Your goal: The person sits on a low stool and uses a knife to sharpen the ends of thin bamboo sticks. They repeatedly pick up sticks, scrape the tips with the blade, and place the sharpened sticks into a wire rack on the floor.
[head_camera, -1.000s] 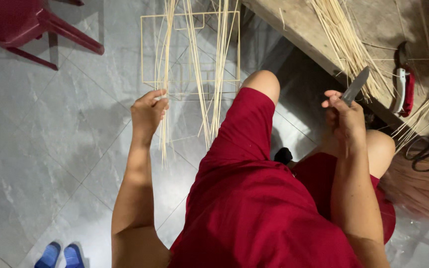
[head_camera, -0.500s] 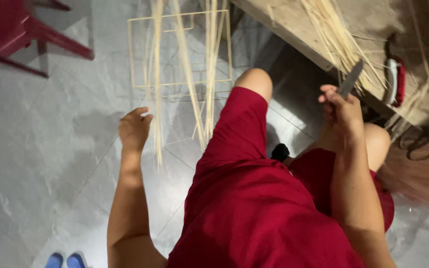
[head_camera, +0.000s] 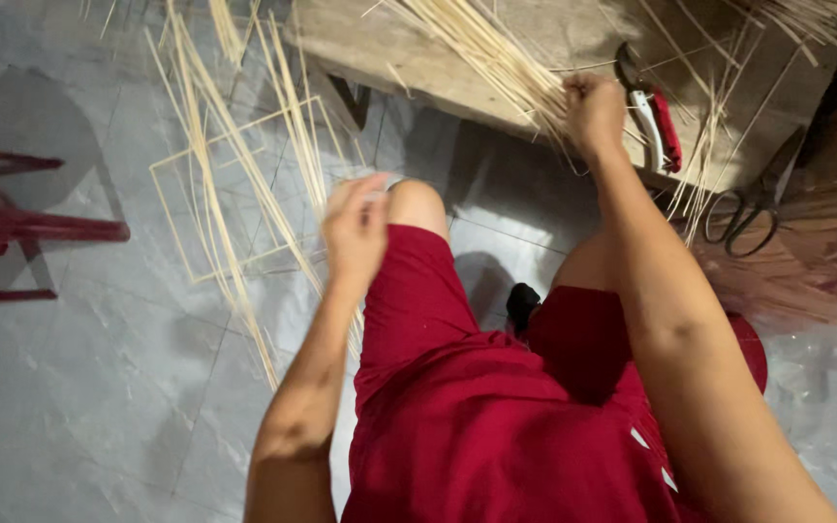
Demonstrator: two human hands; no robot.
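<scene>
My right hand (head_camera: 593,108) is a closed fist on the low wooden bench (head_camera: 409,60), gripping the near end of a bundle of pale bamboo strips (head_camera: 481,48) that fans away to the upper left. No knife shows in it. My left hand (head_camera: 356,228) hovers just above my left knee (head_camera: 417,205). It is blurred by motion, its fingers loosely apart with nothing clearly in them. Long loose bamboo strips (head_camera: 210,184) lie on the grey floor beside it, over a square frame of thin sticks (head_camera: 186,261).
A red-handled tool (head_camera: 659,126) and black scissors (head_camera: 750,218) lie on the bench right of my fist, among scattered strips. A red plastic chair (head_camera: 12,228) stands on the floor at left. A small black object (head_camera: 523,302) sits between my legs.
The view swung left to right. My right hand went down from holding a knife up to a fist on the bench strips. My left hand left the floor strips and rose to my knee.
</scene>
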